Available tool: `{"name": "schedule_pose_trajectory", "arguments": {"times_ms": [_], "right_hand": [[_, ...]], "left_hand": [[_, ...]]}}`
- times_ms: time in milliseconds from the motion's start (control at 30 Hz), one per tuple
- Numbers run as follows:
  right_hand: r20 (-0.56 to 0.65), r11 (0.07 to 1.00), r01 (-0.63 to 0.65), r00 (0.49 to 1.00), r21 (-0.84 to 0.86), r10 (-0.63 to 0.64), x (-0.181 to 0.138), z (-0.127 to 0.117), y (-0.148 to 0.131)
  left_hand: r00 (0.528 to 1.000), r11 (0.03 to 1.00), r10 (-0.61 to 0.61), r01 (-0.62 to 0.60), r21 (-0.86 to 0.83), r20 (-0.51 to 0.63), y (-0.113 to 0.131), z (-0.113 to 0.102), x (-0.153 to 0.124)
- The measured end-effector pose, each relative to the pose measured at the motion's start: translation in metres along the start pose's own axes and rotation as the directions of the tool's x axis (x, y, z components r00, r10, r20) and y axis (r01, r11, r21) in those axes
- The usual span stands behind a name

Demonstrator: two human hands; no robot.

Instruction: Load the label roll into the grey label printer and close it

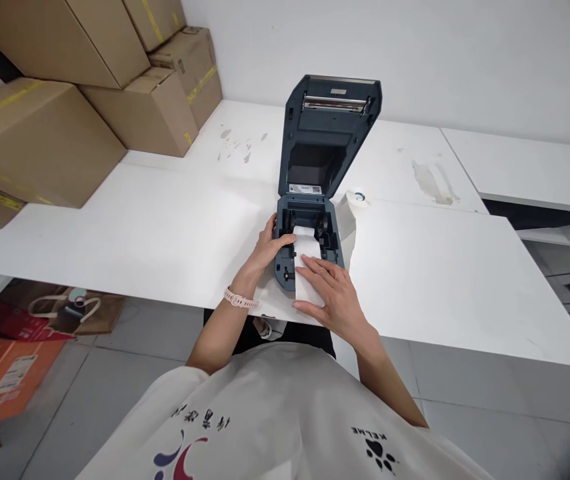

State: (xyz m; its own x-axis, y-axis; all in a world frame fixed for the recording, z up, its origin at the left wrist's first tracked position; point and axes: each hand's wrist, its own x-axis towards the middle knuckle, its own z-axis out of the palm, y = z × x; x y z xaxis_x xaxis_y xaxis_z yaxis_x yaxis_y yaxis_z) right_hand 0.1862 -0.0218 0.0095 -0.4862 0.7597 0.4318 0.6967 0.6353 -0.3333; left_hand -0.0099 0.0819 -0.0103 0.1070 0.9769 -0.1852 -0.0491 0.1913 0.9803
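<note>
- While lid [332,127] stands tilted back, fully up, label printer [309,233] sits at front edge of white table [165,227], directly ahead of person.
- White paper strip [309,267] runs from roll bay out over printer's front, toward table edge.
- Left hand [267,250]: fingers curled loosely onto printer's left side wall, touching housing w/ thumb near paper bay; not clamped on anything.
- Right hand [332,293]: flat, fingers together & extended, pressing down on paper strip at printer's front; palm over table edge. No pinch.
- Pink watch [239,299] on left wrist.
- Small tape roll [359,197] just right of printer's hinge, apart from both hands.
- Cardboard boxes [89,93] stacked far left on table, well apart from printer.
- Floor under table, left: orange box [5,373], brown bag [79,310].
</note>
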Motion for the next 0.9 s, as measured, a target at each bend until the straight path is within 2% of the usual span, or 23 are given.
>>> {"name": "schedule_pose_trajectory", "arguments": {"times_ms": [133, 367, 467, 533, 567, 600, 633, 667, 700, 767, 833, 900], "right_hand": [[0.092, 1.000, 0.005, 0.996, -0.005, -0.005, -0.001, -0.006, 0.002], [0.130, 0.997, -0.037, 0.991, 0.062, 0.029, -0.002, -0.006, 0.001], [0.150, 0.971, -0.018, 0.989, 0.239, -0.019, -0.002, -0.023, 0.011], [0.049, 0.923, -0.004, 0.999, 0.384, -0.016, 0.011, -0.043, 0.029], [-0.046, 0.902, 0.000, 0.999, 0.432, 0.022, 0.024, -0.054, 0.043], [-0.193, 0.900, -0.004, 0.976, 0.437, 0.098, 0.042, -0.065, 0.057], [-0.319, 0.914, -0.017, 0.934, 0.405, 0.159, 0.065, -0.075, 0.073], [-0.379, 0.912, -0.050, 0.899, 0.407, 0.218, 0.093, -0.083, 0.089], [-0.373, 0.883, -0.103, 0.879, 0.457, 0.296, 0.123, -0.090, 0.103], [-0.239, 0.759, -0.200, 0.873, 0.620, 0.425, 0.184, -0.100, 0.125], [-0.051, 0.615, -0.239, 0.908, 0.752, 0.416, 0.229, -0.103, 0.134], [-0.015, 0.533, -0.209, 0.923, 0.820, 0.385, 0.243, -0.102, 0.129]], "left_hand": [[1.000, 1.000, 0.019, -0.019, -0.002, 0.005, -0.001, 0.000, 0.000], [1.000, 1.000, 0.004, -0.004, 0.011, -0.002, 0.000, -0.001, 0.005], [1.000, 0.999, 0.029, -0.029, 0.022, 0.011, 0.002, 0.002, -0.013], [0.998, 0.998, 0.049, -0.050, 0.037, 0.037, 0.001, 0.006, -0.036], [0.998, 0.998, 0.044, -0.046, 0.048, 0.038, -0.001, 0.008, -0.049], [0.999, 0.997, 0.030, -0.033, 0.063, 0.043, -0.003, 0.010, -0.062], [0.999, 0.997, 0.017, -0.020, 0.077, 0.041, -0.005, 0.012, -0.075], [0.999, 0.996, 0.000, -0.003, 0.092, 0.041, -0.007, 0.014, -0.086], [0.999, 0.994, -0.017, 0.013, 0.106, 0.042, -0.008, 0.015, -0.095], [0.998, 0.992, -0.041, 0.035, 0.121, 0.050, -0.007, 0.016, -0.108], [0.996, 0.993, -0.051, 0.044, 0.106, 0.068, -0.005, 0.015, -0.114], [0.995, 0.996, -0.063, 0.057, 0.069, 0.078, -0.003, 0.011, -0.114]]}}
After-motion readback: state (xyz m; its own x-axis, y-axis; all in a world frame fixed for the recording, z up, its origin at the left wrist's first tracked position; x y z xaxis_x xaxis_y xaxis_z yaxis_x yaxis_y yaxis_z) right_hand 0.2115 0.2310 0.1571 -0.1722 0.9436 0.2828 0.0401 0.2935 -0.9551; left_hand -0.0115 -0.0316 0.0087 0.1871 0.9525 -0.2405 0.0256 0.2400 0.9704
